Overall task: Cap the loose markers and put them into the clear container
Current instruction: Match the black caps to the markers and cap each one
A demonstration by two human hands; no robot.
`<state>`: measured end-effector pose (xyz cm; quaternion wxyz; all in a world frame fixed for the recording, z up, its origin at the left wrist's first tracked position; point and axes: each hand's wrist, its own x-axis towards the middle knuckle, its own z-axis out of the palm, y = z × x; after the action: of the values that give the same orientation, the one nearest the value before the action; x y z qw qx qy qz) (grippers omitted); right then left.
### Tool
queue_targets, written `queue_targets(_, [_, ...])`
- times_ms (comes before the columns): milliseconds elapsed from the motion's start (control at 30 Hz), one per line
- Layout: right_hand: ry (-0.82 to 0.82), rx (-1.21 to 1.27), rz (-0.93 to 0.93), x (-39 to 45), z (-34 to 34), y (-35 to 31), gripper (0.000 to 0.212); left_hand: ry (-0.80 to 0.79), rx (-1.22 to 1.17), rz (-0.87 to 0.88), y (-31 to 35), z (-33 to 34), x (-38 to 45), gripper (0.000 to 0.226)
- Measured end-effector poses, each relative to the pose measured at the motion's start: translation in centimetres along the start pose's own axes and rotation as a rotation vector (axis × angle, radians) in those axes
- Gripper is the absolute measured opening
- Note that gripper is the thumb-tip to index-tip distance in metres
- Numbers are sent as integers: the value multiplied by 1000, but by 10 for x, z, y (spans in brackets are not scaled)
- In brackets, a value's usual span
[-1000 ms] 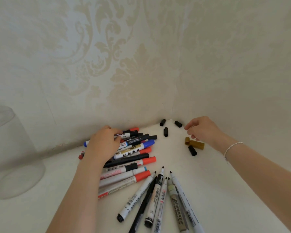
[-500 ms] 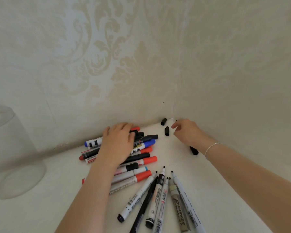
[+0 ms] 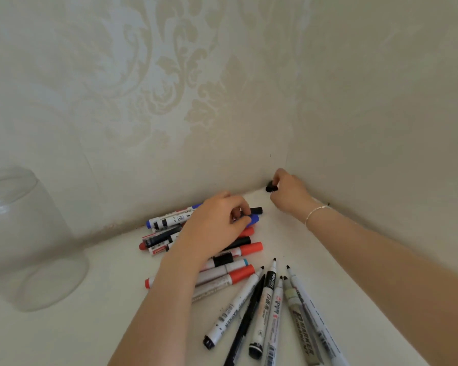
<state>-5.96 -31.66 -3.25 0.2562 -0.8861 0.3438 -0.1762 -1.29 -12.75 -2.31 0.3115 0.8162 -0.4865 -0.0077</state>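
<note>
Setting: white shelf [image 3: 117,326] in a corner, damask wallpaper [image 3: 169,75] on both walls.
Container: clear container [image 3: 29,241] at 9 o'clock, well apart from pens; nothing seen inside.
Capped pile: capped markers [image 3: 236,276] (red, blue, black caps) heaped centre, partly under L forearm.
Uncapped: fan of uncapped markers [image 3: 269,294] at 6 o'clock, tips toward corner; none capped yet.
L hand: left hand [image 3: 217,223] lies on the pile, fingers curled, pinching a black-capped marker [image 3: 255,210] at pile's 1 o'clock edge. 0.5 s ago it lay flatter on the heap; now a grip.
R hand: right hand [image 3: 291,192] at 1 o'clock, deep in the corner, fingertips pinching a small black cap [image 3: 270,186]. 1 s ago it hovered over the loose caps nearer the wall at 3 o'clock; since moved inward and picked.
Other caps: black and gold ones seen earlier now hidden behind R hand/wrist; cannot tell where they lie.
Bracelet: thin bracelet [image 3: 315,211] on R wrist.
Meaning: first cap looks in hand, so capping can start; needs an uncapped pen, and L hand is on the capped heap instead. Est. progress: early.
</note>
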Motion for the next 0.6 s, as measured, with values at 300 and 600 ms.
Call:
queue_targets(300, [-46,647,210,-45,-49,-14,26,-717,141,-247,59,-13,-45,6])
queue_targets(600, [-62,663,195,-80,-61,-17,22,-456,650,-185,84,-1,-67,15])
